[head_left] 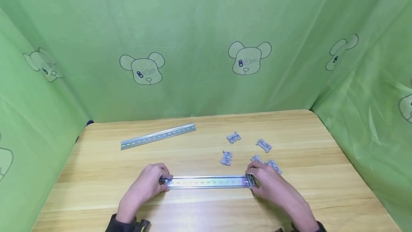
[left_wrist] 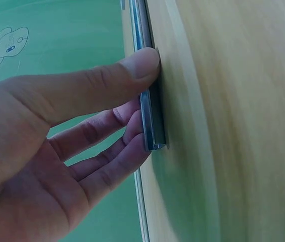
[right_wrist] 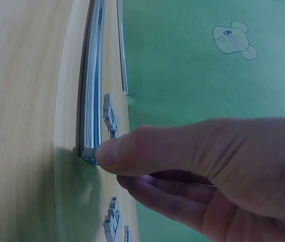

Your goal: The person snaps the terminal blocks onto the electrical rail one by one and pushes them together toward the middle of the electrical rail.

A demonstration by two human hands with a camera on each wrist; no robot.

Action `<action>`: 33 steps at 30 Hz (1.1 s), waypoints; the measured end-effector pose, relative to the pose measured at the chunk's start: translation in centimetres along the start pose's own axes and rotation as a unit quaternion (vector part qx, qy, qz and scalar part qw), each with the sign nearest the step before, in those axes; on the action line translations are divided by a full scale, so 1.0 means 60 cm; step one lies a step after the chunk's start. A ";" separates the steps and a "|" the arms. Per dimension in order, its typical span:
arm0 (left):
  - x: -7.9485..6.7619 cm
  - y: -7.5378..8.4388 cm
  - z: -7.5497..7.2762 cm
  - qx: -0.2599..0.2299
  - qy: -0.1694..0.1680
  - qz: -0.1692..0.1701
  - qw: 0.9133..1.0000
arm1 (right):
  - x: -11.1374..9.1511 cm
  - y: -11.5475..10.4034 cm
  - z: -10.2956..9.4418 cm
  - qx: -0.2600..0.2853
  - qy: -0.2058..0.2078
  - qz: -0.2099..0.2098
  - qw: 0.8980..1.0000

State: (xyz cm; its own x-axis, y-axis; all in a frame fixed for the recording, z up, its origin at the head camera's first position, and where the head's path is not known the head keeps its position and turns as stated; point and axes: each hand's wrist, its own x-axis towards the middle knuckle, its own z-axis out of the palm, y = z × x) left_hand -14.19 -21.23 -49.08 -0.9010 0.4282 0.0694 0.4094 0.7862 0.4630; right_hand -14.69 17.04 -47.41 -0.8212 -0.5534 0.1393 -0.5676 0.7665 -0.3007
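A slotted metal DIN rail (head_left: pixel 207 182) lies lengthwise across the front of the wooden table. My left hand (head_left: pixel 149 183) pinches its left end, with the thumb on the near edge and the fingers on the far edge; the left wrist view shows the rail's end (left_wrist: pixel 155 126) between them. At the opposite end, my right hand (head_left: pixel 271 186) grips a small grey plastic DIN rail clip (head_left: pixel 251 180) between thumb and fingers. That clip (right_wrist: pixel 89 154) sits across the rail's end in the right wrist view, partly covered by the thumb.
A second slotted rail (head_left: pixel 158 136) lies slanted at the back left of the table. Several loose grey clips (head_left: pixel 226 158) are scattered beyond the right hand, one partly behind its fingers. Green curtains (head_left: pixel 199 46) with bear-head outlines surround the table (head_left: pixel 96 174).
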 end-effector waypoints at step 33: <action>0.002 -0.010 0.001 0.002 -0.007 0.005 1.000 | -0.001 0.006 0.013 0.008 0.021 -0.030 0.999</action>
State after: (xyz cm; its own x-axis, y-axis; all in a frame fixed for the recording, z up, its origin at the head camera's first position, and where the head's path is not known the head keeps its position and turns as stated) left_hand -14.52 -21.63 -49.39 -0.8946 0.4424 0.0624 0.4193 0.7831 0.4593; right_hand -14.77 17.08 -48.28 -0.7882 -0.5832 0.1966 -0.6144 0.7271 -0.3063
